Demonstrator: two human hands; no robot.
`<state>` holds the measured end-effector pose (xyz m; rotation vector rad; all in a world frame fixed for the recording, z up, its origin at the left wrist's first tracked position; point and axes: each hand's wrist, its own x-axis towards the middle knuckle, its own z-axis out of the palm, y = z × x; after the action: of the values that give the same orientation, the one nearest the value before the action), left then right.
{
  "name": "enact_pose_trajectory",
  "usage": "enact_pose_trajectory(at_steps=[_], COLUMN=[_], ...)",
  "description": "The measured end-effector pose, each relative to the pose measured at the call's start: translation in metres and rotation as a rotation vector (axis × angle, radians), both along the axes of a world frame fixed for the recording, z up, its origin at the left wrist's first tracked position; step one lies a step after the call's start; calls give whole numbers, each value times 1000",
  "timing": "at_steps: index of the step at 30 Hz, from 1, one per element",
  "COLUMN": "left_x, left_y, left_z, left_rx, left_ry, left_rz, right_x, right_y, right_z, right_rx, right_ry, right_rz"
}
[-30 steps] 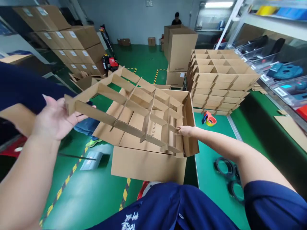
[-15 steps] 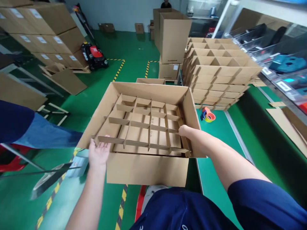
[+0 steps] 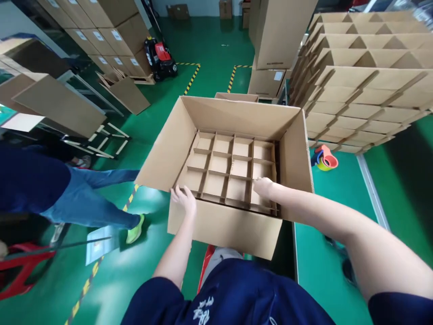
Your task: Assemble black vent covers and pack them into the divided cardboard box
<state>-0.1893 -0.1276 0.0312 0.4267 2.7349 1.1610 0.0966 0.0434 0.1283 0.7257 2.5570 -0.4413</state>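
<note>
An open cardboard box with its flaps spread stands in front of me. Inside it lies a cardboard divider grid, level and low between the walls. My left hand is at the near left corner of the box, fingers bent over the edge beside the grid's corner. My right hand reaches over the right flap, its fingers closed on a divider strip in the right part of the grid. Part of the grid is hidden under that hand.
Stacked divider grids stand at the right, with a tape dispenser below them. A tall carton is behind the box. A person's legs are at the left, near a blue dustpan.
The divider grid has gone down from a raised, tilted position into the box. My left hand has turned from palm up to fingers over the edge. The view has shifted and the person's legs moved.
</note>
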Motion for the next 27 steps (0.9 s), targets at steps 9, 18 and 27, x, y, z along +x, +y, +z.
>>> enact_pose_trajectory(at_steps=[9, 18, 27], left_x=[-19, -67, -68], left_y=[-14, -15, -20], left_z=[1, 12, 7], left_rx=[-446, -721, -811], left_ry=[199, 238, 237], left_rz=[-249, -409, -490], right_x=[117, 218, 174], right_y=[-132, -238, -241], right_z=[81, 44, 9], right_rx=[132, 135, -3], right_ry=[473, 591, 564], right_rz=[183, -143, -240])
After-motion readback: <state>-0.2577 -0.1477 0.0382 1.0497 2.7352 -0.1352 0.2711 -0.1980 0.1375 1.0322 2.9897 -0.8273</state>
